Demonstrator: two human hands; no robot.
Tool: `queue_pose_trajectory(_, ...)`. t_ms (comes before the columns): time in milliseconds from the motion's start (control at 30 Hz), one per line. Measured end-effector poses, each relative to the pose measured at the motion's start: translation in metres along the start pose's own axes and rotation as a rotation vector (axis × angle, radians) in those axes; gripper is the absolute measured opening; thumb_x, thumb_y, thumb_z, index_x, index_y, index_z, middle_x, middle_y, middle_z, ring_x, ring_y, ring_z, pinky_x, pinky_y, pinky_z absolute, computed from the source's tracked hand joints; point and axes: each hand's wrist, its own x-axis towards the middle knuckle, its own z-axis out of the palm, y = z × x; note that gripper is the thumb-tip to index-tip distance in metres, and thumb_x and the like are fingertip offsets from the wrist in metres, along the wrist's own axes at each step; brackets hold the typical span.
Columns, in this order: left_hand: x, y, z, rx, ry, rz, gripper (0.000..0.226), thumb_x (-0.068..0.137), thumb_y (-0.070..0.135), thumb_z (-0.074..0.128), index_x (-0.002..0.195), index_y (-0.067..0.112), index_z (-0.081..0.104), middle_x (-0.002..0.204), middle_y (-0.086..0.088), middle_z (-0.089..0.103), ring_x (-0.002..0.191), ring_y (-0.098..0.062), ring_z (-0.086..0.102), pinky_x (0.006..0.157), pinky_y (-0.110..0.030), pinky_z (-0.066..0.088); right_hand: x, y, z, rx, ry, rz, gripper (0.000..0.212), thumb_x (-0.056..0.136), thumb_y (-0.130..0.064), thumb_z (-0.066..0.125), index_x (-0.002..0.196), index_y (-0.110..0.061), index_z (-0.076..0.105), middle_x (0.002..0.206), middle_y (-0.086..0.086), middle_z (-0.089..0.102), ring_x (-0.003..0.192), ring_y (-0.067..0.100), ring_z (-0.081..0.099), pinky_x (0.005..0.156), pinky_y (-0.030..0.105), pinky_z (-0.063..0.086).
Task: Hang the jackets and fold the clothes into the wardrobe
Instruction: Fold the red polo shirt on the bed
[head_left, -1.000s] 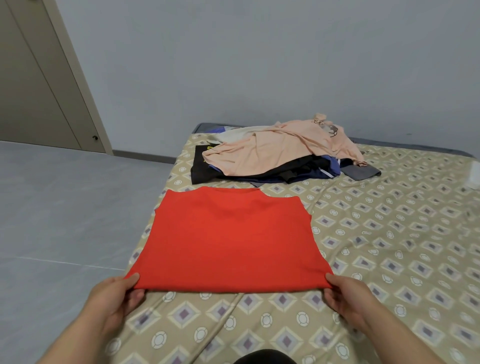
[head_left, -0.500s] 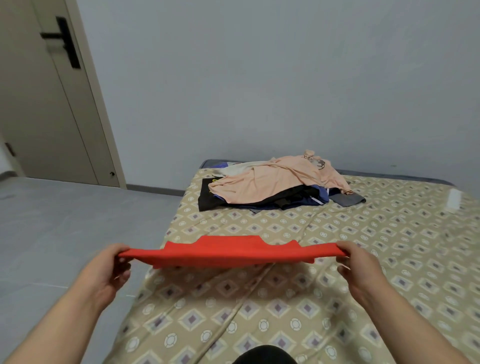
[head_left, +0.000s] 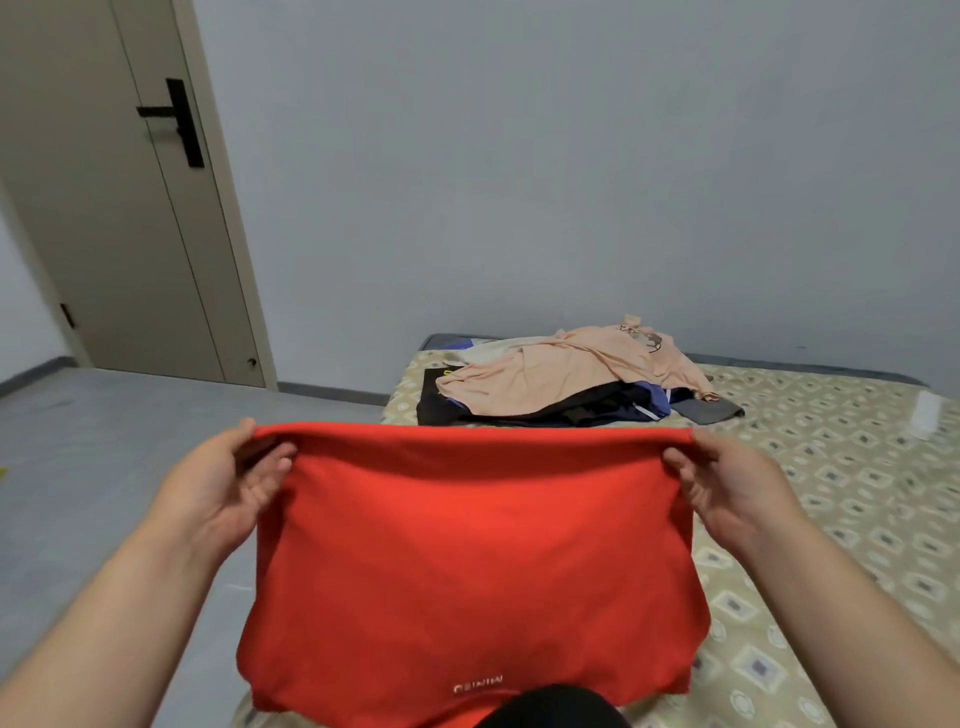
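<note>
Pinching the red shirt's (head_left: 478, 545) upper corners, left grip (head_left: 228, 493) and right grip (head_left: 727, 488) stretch it. Likely this keeps the folds straight.

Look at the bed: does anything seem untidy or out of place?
The pile at the far end of the bed is a loose heap, a peach top crumpled over dark clothes. The red shirt, pinched by left hand and right hand, hangs evenly.
</note>
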Motion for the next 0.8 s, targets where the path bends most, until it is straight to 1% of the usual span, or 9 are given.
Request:
queue_pose_trajectory(100, 0.024, -0.025, -0.009, 0.09, -0.012, -0.157, 0.019, 0.103, 0.015, 0.045, 0.087, 0.008, 0.053, 0.091, -0.01, 0.058, 0.076, -0.025, 0.069, 0.052, -0.031, 0.06, 0.029, 0.032, -0.004, -0.106, 0.002, 0.114, 0.02, 0.098, 0.002, 0.044, 0.113, 0.0, 0.057, 0.091, 0.012, 0.061, 0.07, 0.015, 0.068, 0.044, 0.016, 0.051)
queue_pose_trajectory(200, 0.051, -0.049, -0.013, 0.161, 0.026, -0.196, 0.019, 0.103, 0.014, 0.045, 0.086, 0.01, 0.053, 0.093, -0.007, 0.055, 0.105, -0.028, 0.056, 0.092, -0.047, 0.051, 0.055, 0.059, -0.002, -0.218, 0.034, 0.14, 0.029, 0.097, 0.004, 0.04, 0.12, 0.001, 0.057, 0.099, 0.012, 0.061, 0.088, 0.015, 0.064, 0.056, 0.021, 0.053)
queue_pose_trajectory(300, 0.083, -0.059, -0.009, 0.223, 0.044, -0.209, 0.019, 0.103, 0.017, 0.045, 0.086, 0.017, 0.052, 0.093, -0.002, 0.053, 0.092, -0.022, 0.057, 0.102, -0.05, 0.044, 0.079, 0.072, 0.011, -0.282, 0.044, 0.13, 0.033, 0.094, 0.005, 0.041, 0.124, 0.002, 0.057, 0.108, 0.011, 0.059, 0.092, 0.014, 0.063, 0.058, 0.022, 0.054)
queue_pose_trajectory(400, 0.114, -0.061, 0.005, 0.266, 0.056, -0.193, 0.022, 0.104, 0.018, 0.042, 0.084, 0.021, 0.05, 0.09, 0.001, 0.052, 0.079, -0.016, 0.053, 0.097, -0.048, 0.044, 0.106, 0.074, 0.031, -0.348, 0.028, 0.098, 0.037, 0.094, 0.007, 0.041, 0.128, 0.003, 0.055, 0.119, 0.014, 0.056, 0.101, 0.018, 0.06, 0.071, 0.027, 0.054)
queue_pose_trajectory(533, 0.147, -0.07, 0.019, 0.307, 0.045, -0.143, 0.022, 0.105, 0.019, 0.041, 0.086, 0.019, 0.051, 0.089, 0.001, 0.051, 0.077, -0.014, 0.05, 0.093, -0.042, 0.046, 0.135, 0.084, 0.048, -0.454, -0.013, 0.08, 0.044, 0.094, 0.008, 0.047, 0.137, -0.001, 0.051, 0.1, 0.006, 0.053, 0.091, 0.014, 0.056, 0.08, 0.031, 0.056)
queue_pose_trajectory(633, 0.155, -0.093, 0.006, 0.478, 0.017, -0.124, 0.015, 0.102, 0.017, 0.049, 0.088, 0.018, 0.056, 0.09, 0.0, 0.053, 0.08, -0.015, 0.052, 0.082, -0.035, 0.048, 0.136, 0.103, 0.042, -0.743, -0.065, 0.073, 0.052, 0.094, 0.004, 0.05, 0.144, -0.009, 0.042, 0.097, 0.001, 0.052, 0.087, 0.014, 0.057, 0.094, 0.042, 0.053)
queue_pose_trajectory(700, 0.15, -0.114, -0.014, 0.669, 0.025, -0.077, 0.016, 0.098, 0.013, 0.054, 0.083, 0.017, 0.058, 0.086, -0.001, 0.055, 0.078, -0.016, 0.052, 0.073, -0.033, 0.045, 0.134, 0.12, 0.028, -0.919, -0.049, 0.039, 0.035, 0.091, 0.003, 0.053, 0.124, -0.01, 0.056, 0.087, -0.001, 0.056, 0.079, 0.017, 0.058, 0.081, 0.036, 0.051)
queue_pose_trajectory(767, 0.143, -0.136, -0.042, 0.86, 0.006, -0.017, 0.026, 0.093, 0.006, 0.056, 0.068, 0.014, 0.058, 0.067, -0.003, 0.056, 0.059, -0.014, 0.049, 0.056, -0.025, 0.038, 0.132, 0.14, 0.005, -1.069, -0.057, 0.034, 0.016, 0.085, 0.001, 0.057, 0.098, -0.003, 0.066, 0.079, 0.004, 0.063, 0.073, 0.021, 0.058, 0.071, 0.035, 0.046)
queue_pose_trajectory(800, 0.138, -0.146, -0.056, 0.941, 0.008, -0.013, 0.026, 0.091, 0.005, 0.058, 0.066, 0.01, 0.06, 0.06, -0.005, 0.058, 0.053, -0.015, 0.05, 0.051, -0.023, 0.037, 0.129, 0.149, -0.005, -1.129, -0.062, 0.046, 0.014, 0.084, -0.002, 0.06, 0.096, -0.002, 0.067, 0.079, 0.007, 0.065, 0.073, 0.022, 0.058, 0.07, 0.035, 0.046)
